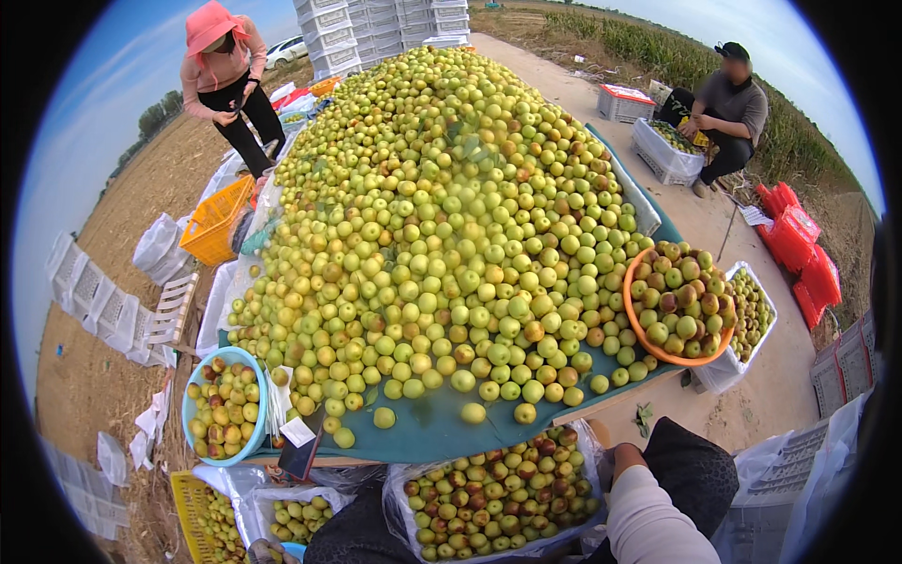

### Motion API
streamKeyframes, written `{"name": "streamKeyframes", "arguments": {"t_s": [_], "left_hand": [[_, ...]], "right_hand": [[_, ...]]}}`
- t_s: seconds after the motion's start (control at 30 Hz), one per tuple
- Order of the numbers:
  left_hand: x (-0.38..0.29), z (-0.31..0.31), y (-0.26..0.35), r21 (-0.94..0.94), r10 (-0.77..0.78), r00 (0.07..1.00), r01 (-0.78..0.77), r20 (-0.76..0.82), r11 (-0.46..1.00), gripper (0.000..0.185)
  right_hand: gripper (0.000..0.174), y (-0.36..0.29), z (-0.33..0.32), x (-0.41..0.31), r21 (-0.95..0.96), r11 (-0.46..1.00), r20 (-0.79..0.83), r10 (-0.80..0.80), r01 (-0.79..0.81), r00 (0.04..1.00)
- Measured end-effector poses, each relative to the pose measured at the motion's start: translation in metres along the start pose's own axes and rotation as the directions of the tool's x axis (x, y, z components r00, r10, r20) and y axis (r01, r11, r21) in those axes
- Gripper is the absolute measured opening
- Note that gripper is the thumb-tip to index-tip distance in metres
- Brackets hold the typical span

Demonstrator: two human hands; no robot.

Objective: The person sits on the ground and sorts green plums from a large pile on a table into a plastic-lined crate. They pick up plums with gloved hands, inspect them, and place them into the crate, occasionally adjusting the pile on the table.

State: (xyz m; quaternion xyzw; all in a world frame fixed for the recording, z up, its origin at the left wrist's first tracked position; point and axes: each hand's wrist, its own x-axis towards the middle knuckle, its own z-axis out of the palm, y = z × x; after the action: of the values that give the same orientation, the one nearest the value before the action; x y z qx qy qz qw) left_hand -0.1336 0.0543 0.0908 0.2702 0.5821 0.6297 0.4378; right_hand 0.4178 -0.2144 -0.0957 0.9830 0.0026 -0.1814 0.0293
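A large heap of green jujubes (451, 233), some with reddish-brown patches, covers the table before me. Between my legs stands a plastic-lined crate (599, 497) filled with browner jujubes (493, 493). My right hand (607, 462), in a dark glove, rests at that crate's right edge; its fingers are mostly hidden by the wrist. Cut off at the bottom left is my gloved left hand (264, 551), beside the rim of a light-blue container (294, 550). What either hand grips is not visible. A smaller lined crate of jujubes (299, 520) stands near my left hand.
A blue basin (262, 395) and an orange basin (629, 303), both full of jujubes, sit at the table's front corners. A notebook (299, 451) lies by the blue one. One person (225, 77) stands back left; another (733, 113) sits right by a crate.
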Motion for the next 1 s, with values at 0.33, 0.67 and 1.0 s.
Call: {"name": "streamKeyframes", "arguments": {"t_s": [0.33, 0.67, 1.0], "left_hand": [[0.002, 0.012, 0.004, 0.023, 0.019, 1.000, -0.019, 0.017, 1.000, 0.035], [0.000, 0.009, 0.007, 0.021, 0.036, 0.999, -0.036, 0.034, 0.999, 0.036], [-0.002, 0.020, 0.007, 0.024, 0.030, 0.999, -0.031, 0.042, 0.999, 0.038]], "right_hand": [[0.030, -0.010, -0.001, 0.003, 0.029, 0.999, 0.010, 0.015, -0.016, 1.000], [0.032, -0.013, 0.000, 0.005, 0.057, 0.998, 0.002, 0.018, -0.018, 1.000], [0.033, -0.028, 0.001, 0.011, 0.091, 0.996, -0.016, 0.018, -0.017, 1.000]]}}
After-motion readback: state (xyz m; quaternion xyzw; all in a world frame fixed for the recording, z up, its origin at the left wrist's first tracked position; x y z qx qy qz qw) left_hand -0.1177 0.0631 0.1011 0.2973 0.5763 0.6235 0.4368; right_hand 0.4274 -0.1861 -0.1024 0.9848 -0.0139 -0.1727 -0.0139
